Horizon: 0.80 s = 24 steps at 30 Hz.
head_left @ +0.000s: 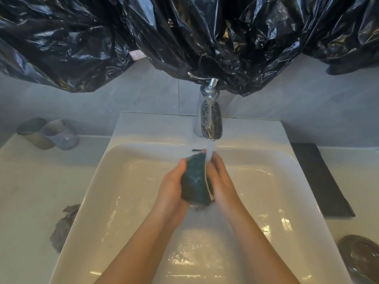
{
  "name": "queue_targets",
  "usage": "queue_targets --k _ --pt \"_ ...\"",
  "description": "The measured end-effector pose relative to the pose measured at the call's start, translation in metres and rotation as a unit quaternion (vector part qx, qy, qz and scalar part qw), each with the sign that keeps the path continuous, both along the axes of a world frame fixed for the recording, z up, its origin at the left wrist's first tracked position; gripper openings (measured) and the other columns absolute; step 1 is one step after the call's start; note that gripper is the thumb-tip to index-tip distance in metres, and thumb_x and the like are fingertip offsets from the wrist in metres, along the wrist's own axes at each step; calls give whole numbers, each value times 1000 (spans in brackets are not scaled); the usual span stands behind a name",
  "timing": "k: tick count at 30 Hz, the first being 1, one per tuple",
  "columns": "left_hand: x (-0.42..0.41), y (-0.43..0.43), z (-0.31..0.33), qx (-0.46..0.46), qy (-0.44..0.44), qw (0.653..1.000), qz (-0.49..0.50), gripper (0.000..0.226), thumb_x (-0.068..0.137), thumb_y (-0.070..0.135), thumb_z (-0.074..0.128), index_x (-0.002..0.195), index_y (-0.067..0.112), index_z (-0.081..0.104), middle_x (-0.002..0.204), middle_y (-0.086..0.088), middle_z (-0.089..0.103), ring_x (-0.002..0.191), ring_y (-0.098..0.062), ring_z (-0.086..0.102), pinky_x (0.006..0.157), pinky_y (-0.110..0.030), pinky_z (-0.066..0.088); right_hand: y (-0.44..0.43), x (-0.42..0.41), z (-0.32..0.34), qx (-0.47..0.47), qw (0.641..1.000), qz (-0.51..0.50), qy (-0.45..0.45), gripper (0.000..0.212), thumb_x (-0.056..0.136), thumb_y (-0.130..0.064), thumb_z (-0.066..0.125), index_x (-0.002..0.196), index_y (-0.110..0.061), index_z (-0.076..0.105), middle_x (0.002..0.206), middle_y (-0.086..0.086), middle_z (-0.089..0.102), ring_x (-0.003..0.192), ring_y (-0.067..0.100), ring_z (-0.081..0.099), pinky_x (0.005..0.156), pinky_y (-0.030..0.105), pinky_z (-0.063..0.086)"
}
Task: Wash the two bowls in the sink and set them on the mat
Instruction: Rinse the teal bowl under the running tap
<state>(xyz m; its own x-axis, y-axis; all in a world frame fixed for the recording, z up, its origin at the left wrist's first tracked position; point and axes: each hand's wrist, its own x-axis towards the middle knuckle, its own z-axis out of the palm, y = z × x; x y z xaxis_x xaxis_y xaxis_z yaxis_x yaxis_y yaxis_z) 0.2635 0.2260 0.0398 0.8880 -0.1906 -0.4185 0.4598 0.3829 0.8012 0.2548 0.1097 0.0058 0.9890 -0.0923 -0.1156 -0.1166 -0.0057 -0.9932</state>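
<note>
Both hands, left hand (171, 189) and right hand (220, 181), clamp fingers on green sponge (194, 181) under tap (211, 119) stream over sink (143, 160); I see mat (320, 181) right.

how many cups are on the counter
2: a dark cup at the far left and a clear cup touching its right side, both left of the sink. None seem hidden.
</note>
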Motion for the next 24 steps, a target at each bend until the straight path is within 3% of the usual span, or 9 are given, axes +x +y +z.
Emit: queue_targets --k 2,4,8,12,15,18,20,22,24 --pt "4 2 -4 -17 45 998 29 41 101 34 38 95 11 72 93 -14 74 82 -24 71 81 -40 52 -5 1 2 23 999 -14 43 25 102 -41 47 123 -32 58 109 -10 71 103 12 68 75 18 53" --pt "9 4 -8 -33 91 994 57 41 99 37 41 91 11 72 87 -12 74 77 -24 71 81 -40 52 -7 0 3 80 991 -35 98 25 101 -40 49 113 -27 67 97 -11 76 96 13 71 66 20 55" --pt "20 6 -13 -21 141 988 58 32 97 32 44 89 11 67 79 -9 72 78 -26 68 78 -39 54 -6 -2 6 210 953 -56 210 44 99 -50 44 116 -19 71 112 6 75 107 25 69 88 44 56" --pt "29 4 -12 80 111 990 24 35 96 35 41 90 9 64 92 -15 70 90 -32 66 90 -45 52 -6 -4 8 333 905 -127 232 52 97 -51 48 119 -10 70 118 15 72 114 31 66 98 46 52" --pt "27 -8 -6 125 51 991 -21 39 95 41 46 108 12 67 106 -13 72 100 -29 67 94 -46 52 -10 -4 8 369 888 -172 214 48 97 -46 51 117 -7 70 114 17 73 110 32 67 95 44 53" --pt "25 -14 -5 232 -84 969 -3 15 91 24 60 104 27 67 104 3 70 99 -16 66 85 -38 56 -10 -7 8 398 876 -169 213 49 101 -42 45 124 -4 66 116 20 71 109 35 66 89 45 54" --pt "25 -13 -4 268 -167 949 -20 23 87 14 64 98 35 66 101 14 69 100 -9 65 85 -29 55 -9 -9 9 414 870 -155 219 47 100 -42 47 123 -5 66 113 20 72 101 33 70 81 44 57" --pt "26 -10 -3 327 -231 913 -85 24 82 28 70 102 38 62 100 18 67 98 -5 64 81 -24 55 -10 -10 9 409 873 -156 214 45 99 -39 50 123 -5 66 112 21 72 98 33 70 83 44 57" --pt "26 -10 -4 454 -273 835 -150 39 74 59 66 107 41 57 99 18 65 92 -5 63 76 -28 54 -9 -9 8 387 884 -163 207 44 99 -36 51 124 -3 65 116 23 70 103 34 68 93 48 54"
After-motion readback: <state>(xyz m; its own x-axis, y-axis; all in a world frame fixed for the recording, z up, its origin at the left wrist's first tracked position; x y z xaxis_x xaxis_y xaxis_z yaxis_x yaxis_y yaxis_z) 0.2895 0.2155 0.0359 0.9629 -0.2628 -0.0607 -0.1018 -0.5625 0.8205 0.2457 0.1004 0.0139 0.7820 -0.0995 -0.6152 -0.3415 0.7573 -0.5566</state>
